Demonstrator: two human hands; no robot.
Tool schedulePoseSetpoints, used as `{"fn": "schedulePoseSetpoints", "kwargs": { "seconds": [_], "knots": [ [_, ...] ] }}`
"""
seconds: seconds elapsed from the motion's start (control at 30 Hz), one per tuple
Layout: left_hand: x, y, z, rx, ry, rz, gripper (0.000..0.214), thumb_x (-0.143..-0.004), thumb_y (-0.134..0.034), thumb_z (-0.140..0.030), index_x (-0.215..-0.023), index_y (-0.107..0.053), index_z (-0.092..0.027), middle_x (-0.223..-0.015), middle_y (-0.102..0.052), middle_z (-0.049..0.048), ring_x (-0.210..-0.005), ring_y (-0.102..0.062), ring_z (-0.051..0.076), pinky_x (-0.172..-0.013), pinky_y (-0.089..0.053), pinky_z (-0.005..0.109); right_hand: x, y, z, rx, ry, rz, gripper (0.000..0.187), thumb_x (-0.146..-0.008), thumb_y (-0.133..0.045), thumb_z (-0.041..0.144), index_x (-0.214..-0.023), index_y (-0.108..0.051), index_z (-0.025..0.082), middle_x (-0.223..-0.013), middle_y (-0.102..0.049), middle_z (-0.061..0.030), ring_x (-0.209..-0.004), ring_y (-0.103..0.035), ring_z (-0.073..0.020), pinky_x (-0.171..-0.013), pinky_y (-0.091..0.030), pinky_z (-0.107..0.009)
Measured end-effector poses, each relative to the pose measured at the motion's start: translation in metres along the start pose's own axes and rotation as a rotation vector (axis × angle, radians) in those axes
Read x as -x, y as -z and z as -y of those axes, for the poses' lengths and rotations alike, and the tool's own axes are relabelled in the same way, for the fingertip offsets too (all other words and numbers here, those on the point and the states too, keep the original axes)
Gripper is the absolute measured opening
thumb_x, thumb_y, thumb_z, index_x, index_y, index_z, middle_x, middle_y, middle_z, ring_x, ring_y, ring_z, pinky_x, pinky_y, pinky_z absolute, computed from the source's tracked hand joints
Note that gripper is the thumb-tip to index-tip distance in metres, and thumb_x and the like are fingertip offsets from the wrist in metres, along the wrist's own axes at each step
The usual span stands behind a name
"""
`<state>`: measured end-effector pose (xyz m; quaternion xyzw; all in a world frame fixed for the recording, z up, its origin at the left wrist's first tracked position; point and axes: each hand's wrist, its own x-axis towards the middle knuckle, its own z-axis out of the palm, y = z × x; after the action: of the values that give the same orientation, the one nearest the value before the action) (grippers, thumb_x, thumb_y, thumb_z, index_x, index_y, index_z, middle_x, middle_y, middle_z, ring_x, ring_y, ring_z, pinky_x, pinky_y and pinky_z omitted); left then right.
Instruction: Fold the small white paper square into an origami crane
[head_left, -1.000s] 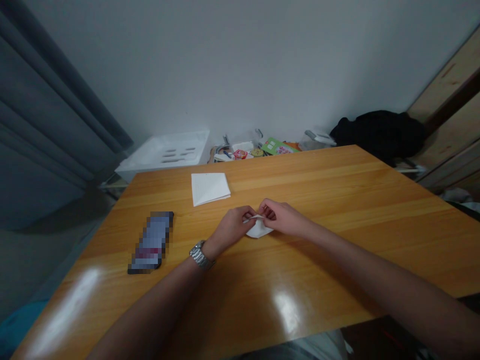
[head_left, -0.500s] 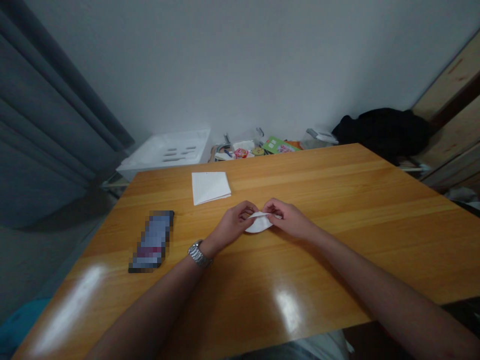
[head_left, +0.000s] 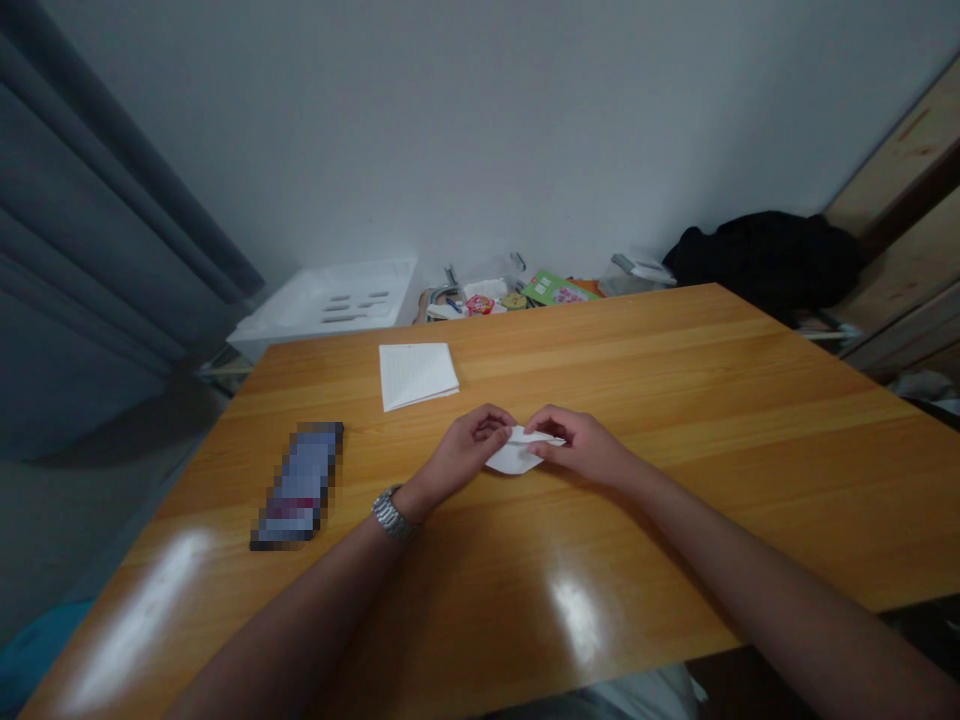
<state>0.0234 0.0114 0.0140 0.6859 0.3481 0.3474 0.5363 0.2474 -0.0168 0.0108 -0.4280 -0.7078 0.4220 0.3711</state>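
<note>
A small piece of folded white paper [head_left: 516, 459] is held between my two hands, just above or on the wooden table [head_left: 675, 400]. My left hand [head_left: 469, 447] pinches its left side, thumb on top and fingers curled behind. At its right side my right hand [head_left: 574, 440] grips the paper the same way, the thumb lying across it. A raised fold runs along the paper between the thumbs. The curled fingertips partly hide its far edge. On my left wrist is a metal watch [head_left: 394, 512].
A folded stack of white paper [head_left: 418, 376] lies beyond my left hand. To the left rests a phone [head_left: 300, 485], its screen blurred. Behind the table are a white plastic tray [head_left: 330, 290], a green booklet [head_left: 556, 288] and a black cloth heap [head_left: 765, 260].
The paper's near edge has gone from rounded to more angular, and its fold sits more open. My thumbs have shifted slightly on it; both hands keep their hold.
</note>
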Motion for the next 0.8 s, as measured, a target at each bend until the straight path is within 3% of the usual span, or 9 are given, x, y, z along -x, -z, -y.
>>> {"fn": "schedulePoseSetpoints", "kwargs": {
  "seconds": [0.17,0.3,0.43,0.8],
  "knots": [
    [-0.0005,-0.0037,0.0011,0.074,0.018,-0.021,0.026,-0.087,-0.069,-0.035,-0.100,-0.060,-0.015,-0.091,-0.066,0.0050,-0.083,-0.062,0.015,-0.074,-0.048,0.024,-0.0009,-0.0015,-0.0013,-0.082,0.021,-0.068,0.023,-0.086,-0.068,0.036,-0.101,-0.064,0.019,-0.097,-0.069,-0.0046,-0.087,-0.063,-0.0185,-0.079,-0.047,-0.030],
    [0.0009,-0.0069,-0.0020,0.092,0.058,-0.041,0.029,-0.084,-0.071,-0.035,-0.102,-0.059,-0.015,-0.087,-0.065,0.0039,-0.078,-0.061,0.014,-0.070,-0.047,0.023,-0.0032,-0.0036,-0.0057,-0.100,-0.044,-0.123,0.024,-0.083,-0.071,0.037,-0.098,-0.065,0.018,-0.095,-0.070,-0.0051,-0.084,-0.063,-0.0188,-0.076,-0.047,-0.030],
    [0.0016,-0.0086,-0.0037,0.063,0.080,-0.048,0.029,-0.084,-0.070,-0.036,-0.101,-0.061,-0.015,-0.084,-0.065,0.0034,-0.075,-0.061,0.014,-0.068,-0.047,0.024,-0.0037,-0.0033,-0.0061,-0.048,-0.091,-0.106,0.020,-0.083,-0.069,0.037,-0.087,-0.067,0.017,-0.084,-0.069,-0.0033,-0.075,-0.060,-0.0175,-0.070,-0.045,-0.029],
    [0.0004,-0.0072,-0.0024,-0.038,0.056,-0.072,0.021,-0.086,-0.067,-0.036,-0.086,-0.064,-0.015,-0.083,-0.068,0.0036,-0.076,-0.062,0.015,-0.071,-0.049,0.025,-0.0011,-0.0001,-0.0039,0.003,-0.081,-0.089,0.024,-0.087,-0.065,0.040,-0.088,-0.072,0.018,-0.084,-0.072,-0.0050,-0.077,-0.063,-0.0194,-0.071,-0.048,-0.031]
  ]
}}
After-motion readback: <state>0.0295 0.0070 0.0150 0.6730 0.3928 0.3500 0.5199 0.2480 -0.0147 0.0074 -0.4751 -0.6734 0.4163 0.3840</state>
